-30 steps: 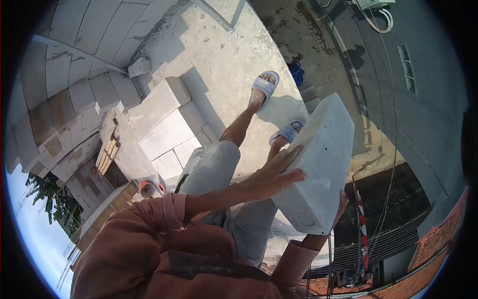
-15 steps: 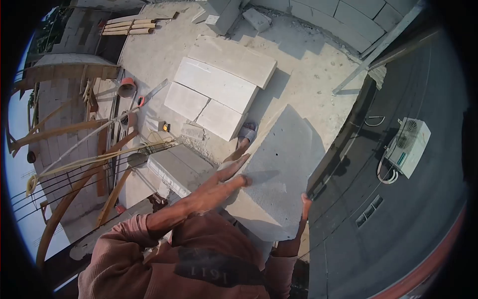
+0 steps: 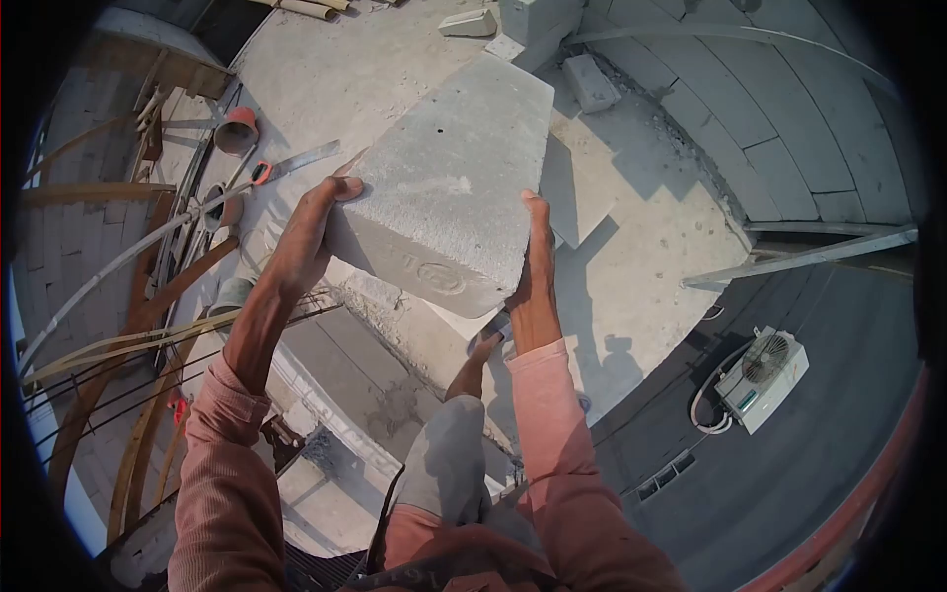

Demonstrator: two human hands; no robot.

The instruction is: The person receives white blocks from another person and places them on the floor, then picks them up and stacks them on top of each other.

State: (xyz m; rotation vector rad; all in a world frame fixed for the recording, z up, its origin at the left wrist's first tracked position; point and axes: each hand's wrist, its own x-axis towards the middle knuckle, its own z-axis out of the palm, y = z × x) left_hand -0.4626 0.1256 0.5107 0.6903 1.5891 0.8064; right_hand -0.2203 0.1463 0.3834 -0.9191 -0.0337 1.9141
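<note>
A large grey concrete block is held up in front of me between both hands, one end tilted toward me with a round stamped mark on it. My left hand grips its left edge, thumb on the upper face and fingers hidden behind. On the right edge, my right hand presses with its thumb up and the other fingers mostly out of sight. Beneath the held block, flat pale blocks show in part on the floor; the rest of them are covered.
A low block wall runs beside my legs. Left lie a handsaw, a reddish bucket and wooden beams. Past the floor's right edge, an air-conditioner unit sits lower down. A metal bar slants near the block wall.
The block has moved up and left, from my right side to in front of me. My left hand has shifted from its side to the left edge; my right hand shows more fully.
</note>
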